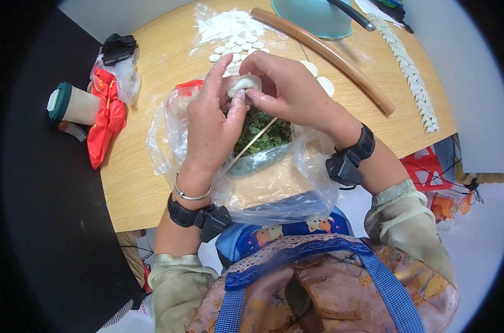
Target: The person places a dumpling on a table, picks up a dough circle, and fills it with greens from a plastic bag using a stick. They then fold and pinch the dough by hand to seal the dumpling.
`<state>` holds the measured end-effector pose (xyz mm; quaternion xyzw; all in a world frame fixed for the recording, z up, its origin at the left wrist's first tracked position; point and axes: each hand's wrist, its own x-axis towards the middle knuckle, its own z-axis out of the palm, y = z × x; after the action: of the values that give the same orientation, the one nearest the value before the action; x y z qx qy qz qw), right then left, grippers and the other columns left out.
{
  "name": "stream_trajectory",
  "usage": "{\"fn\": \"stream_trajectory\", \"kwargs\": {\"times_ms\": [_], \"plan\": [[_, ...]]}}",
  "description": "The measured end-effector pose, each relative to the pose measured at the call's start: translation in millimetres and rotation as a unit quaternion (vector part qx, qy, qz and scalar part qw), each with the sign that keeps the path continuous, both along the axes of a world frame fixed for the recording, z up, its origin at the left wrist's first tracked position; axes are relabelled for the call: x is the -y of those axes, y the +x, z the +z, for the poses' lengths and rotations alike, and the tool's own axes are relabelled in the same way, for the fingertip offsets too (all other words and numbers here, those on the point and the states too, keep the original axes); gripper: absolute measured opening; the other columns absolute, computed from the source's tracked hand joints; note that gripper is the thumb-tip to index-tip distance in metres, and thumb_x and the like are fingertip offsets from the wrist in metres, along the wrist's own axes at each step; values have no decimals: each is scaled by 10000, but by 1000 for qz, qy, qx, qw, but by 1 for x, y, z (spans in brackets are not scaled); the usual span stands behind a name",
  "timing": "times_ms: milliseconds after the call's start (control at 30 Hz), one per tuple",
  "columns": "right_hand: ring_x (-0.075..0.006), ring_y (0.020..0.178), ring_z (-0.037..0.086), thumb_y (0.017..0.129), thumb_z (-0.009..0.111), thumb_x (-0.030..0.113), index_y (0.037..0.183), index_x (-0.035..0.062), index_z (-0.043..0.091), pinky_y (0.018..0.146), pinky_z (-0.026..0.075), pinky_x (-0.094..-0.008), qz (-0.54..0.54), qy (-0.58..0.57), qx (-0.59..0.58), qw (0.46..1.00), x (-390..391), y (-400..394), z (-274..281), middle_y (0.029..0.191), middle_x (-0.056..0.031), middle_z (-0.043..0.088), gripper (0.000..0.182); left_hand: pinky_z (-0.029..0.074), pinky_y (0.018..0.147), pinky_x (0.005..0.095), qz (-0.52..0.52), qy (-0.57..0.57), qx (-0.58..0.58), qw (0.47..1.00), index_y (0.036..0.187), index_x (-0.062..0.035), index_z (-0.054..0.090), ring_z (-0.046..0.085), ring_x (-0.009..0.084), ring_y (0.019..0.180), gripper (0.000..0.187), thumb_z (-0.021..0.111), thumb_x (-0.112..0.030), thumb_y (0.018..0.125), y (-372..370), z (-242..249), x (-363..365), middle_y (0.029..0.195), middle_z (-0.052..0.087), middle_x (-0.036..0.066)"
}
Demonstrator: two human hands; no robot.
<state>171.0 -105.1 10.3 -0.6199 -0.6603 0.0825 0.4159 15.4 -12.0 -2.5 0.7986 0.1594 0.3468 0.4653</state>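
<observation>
Both hands meet over a bag of chopped green filling (274,133), pinching a white dumpling (244,84) between their fingertips. My left hand (212,125) holds its left and near side, the thumb pressed against the dough. From the other side, my right hand (296,91) curls around it, thumb and forefinger on the edge. The dumpling's underside is hidden by the fingers. A thin pale stick (253,141) leans in the filling, inside a clear plastic bag (310,177). Beyond the hands lie several small dough pieces (241,44) and flat round wrappers (325,86).
Flour (229,25) covers the far table. A long wooden rolling pin (324,58) lies diagonally at right, beside a pale blue-green round item (313,16) and a black handle (354,14). Dumplings line the right edge in a row (410,77). A green-lidded cup (77,104) and red bag (106,114) are left.
</observation>
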Motion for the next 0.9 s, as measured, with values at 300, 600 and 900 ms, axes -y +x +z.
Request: {"fn": "stream_trajectory", "kwargs": {"times_ms": [300, 600, 900], "plan": [[-135, 625, 566, 828, 654, 72, 1016, 41, 570, 563, 450, -276, -41, 62, 33, 997, 2, -1, 1, 744, -64, 571, 209, 512, 676, 236, -24, -139, 72, 987, 1174, 19, 508, 620, 105, 741, 283, 564, -11, 898, 3, 1, 5, 854, 657, 81], [-101, 594, 529, 834, 652, 89, 1004, 33, 567, 545, 431, -252, -58, 79, -7, 995, 1, 0, 3, 713, -34, 552, 198, 431, 568, 210, -4, -92, 19, 996, 921, -2, 557, 551, 65, 637, 111, 554, -107, 956, -2, 3, -2, 740, 613, 33], [-232, 625, 568, 792, 666, 124, 928, 39, 559, 566, 446, -343, -112, 265, 78, 954, 32, 24, 34, 719, -99, 545, 194, 403, 562, 192, 10, -28, 3, 1000, 941, -22, 580, 511, 52, 639, 115, 542, -124, 975, 0, -6, -4, 801, 603, 20]]}}
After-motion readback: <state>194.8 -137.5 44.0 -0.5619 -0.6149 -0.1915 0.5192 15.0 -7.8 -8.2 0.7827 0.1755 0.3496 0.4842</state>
